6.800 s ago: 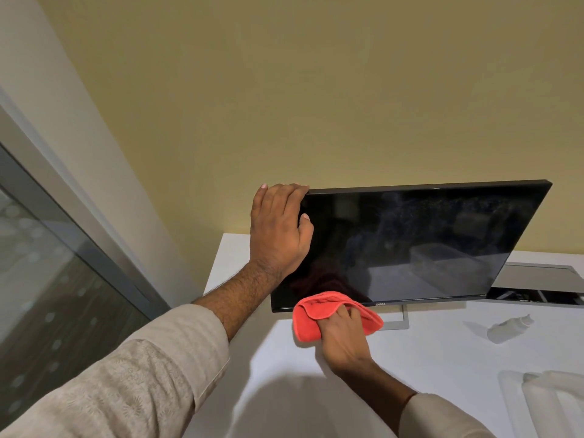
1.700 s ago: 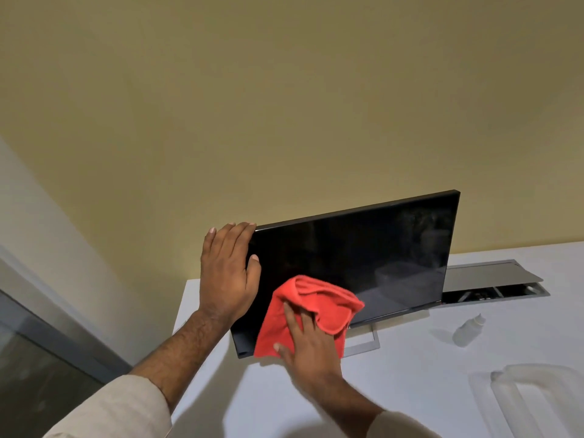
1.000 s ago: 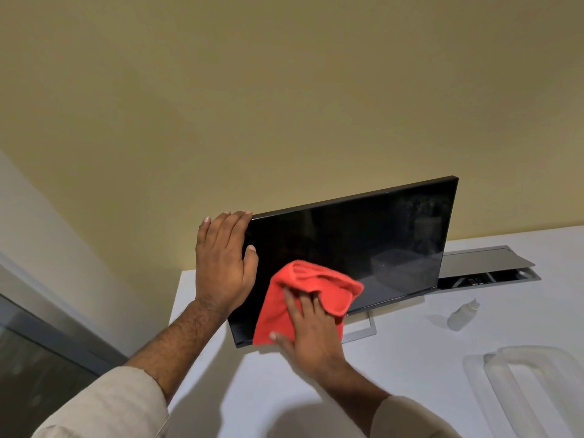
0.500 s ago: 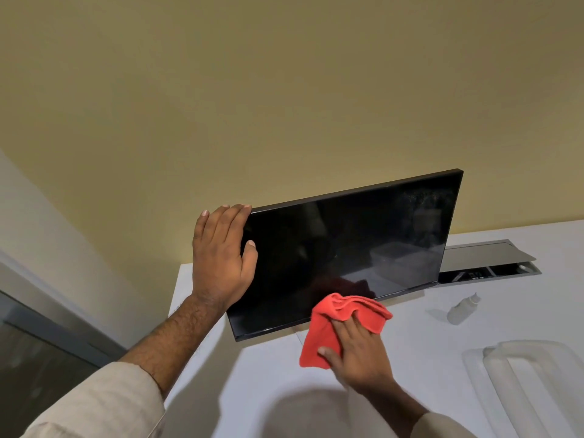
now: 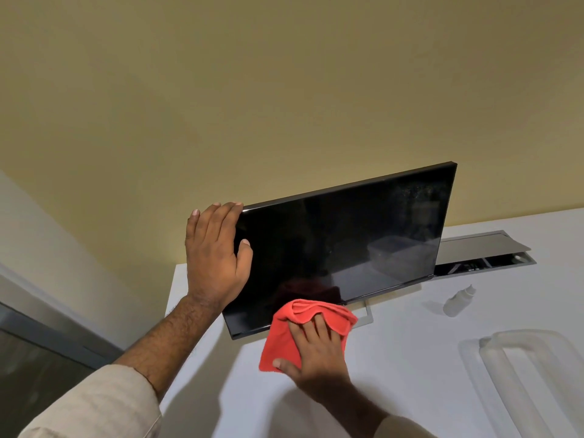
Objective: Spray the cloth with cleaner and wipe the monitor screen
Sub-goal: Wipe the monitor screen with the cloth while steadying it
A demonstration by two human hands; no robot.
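Observation:
A black monitor [image 5: 347, 245] stands on a white desk [image 5: 410, 358], its dark screen facing me. My left hand [image 5: 215, 257] grips the monitor's upper left corner, fingers behind the top edge and thumb on the screen. My right hand [image 5: 316, 352] presses a red cloth [image 5: 284, 336] flat against the screen's lower edge, left of the middle. The cloth hangs below the bottom bezel and hides part of the stand. A small white cleaner bottle [image 5: 458, 301] lies on the desk to the right, apart from both hands.
An open grey cable hatch [image 5: 483, 251] sits in the desk behind the monitor's right side. A clear plastic container [image 5: 521, 374] rests at the right front. A yellow wall rises behind; a dark glass panel [image 5: 38, 358] stands at the left.
My right hand has swept the red cloth down from the lower-left screen area to the bottom edge and a little left again. My left hand keeps its hold on the corner.

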